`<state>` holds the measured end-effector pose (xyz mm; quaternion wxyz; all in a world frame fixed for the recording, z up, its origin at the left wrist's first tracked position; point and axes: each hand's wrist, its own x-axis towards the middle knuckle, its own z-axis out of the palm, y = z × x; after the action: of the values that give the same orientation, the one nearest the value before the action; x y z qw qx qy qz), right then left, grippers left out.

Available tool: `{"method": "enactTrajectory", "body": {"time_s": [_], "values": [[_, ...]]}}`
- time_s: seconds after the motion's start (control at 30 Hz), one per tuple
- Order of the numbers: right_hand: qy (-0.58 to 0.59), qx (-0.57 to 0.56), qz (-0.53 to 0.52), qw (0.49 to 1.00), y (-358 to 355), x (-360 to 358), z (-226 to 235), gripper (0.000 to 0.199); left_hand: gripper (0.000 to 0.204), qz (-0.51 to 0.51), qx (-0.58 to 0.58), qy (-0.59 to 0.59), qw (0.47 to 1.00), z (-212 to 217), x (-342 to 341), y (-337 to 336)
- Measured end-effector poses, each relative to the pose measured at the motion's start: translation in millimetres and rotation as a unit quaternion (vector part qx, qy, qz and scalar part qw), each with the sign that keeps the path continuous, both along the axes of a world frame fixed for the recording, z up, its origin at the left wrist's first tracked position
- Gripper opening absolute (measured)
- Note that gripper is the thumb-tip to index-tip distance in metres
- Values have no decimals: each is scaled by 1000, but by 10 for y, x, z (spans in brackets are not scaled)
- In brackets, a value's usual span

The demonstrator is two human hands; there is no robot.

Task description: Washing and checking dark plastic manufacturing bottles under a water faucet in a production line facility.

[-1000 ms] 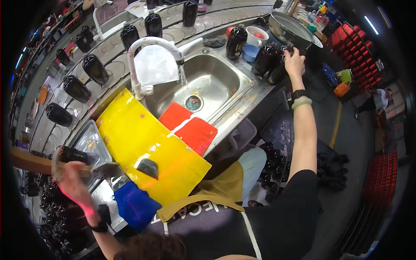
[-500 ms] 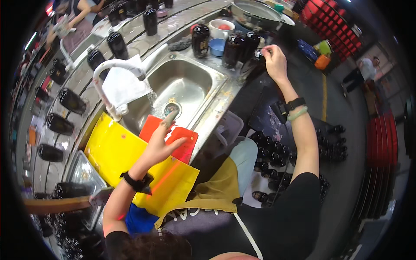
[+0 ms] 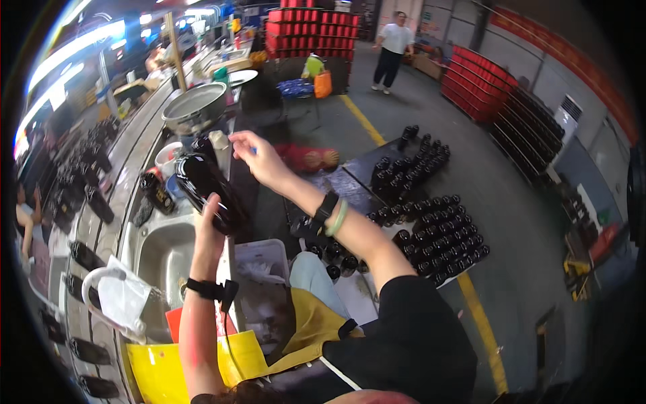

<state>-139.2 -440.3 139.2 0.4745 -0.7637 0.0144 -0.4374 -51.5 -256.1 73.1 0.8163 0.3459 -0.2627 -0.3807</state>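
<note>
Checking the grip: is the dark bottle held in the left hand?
Yes, the left hand grips the dark bottle from below, above the sink.

Head-worn fisheye cam, single view, looks down-fwd: sink [image 3: 161, 256] near left, floor bottles [image 3: 431, 222] right, far aisle at top.

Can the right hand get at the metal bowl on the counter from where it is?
Probably yes. The right hand is raised and open just short of the metal bowl; nothing lies between them. The left hand holds a dark bottle lower down, out of the way.
</note>
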Motion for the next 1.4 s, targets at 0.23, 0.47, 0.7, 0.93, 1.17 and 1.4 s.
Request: {"method": "enactTrajectory", "body": {"time_s": [0.23,0.47,0.7,0.93,1.17,1.4], "values": [[81,293,47,951,436,-364,-806,31,45,158,-63,16,985,331,256,-590],[115,335,96,930,564,-111,-952,30,44,185,-35,-20,982,289,300,-571],[129,346,138,919,758,-81,-1029,33,45,233,-12,-25,972,193,379,-395],[147,337,170,914,887,-88,-1129,34,40,244,4,-18,969,127,336,-188],[188,305,200,912,1162,-73,-1342,33,32,194,97,21,976,-276,595,439],[227,334,215,889,1284,-237,-1634,27,40,146,148,113,972,-579,571,1237]]}}
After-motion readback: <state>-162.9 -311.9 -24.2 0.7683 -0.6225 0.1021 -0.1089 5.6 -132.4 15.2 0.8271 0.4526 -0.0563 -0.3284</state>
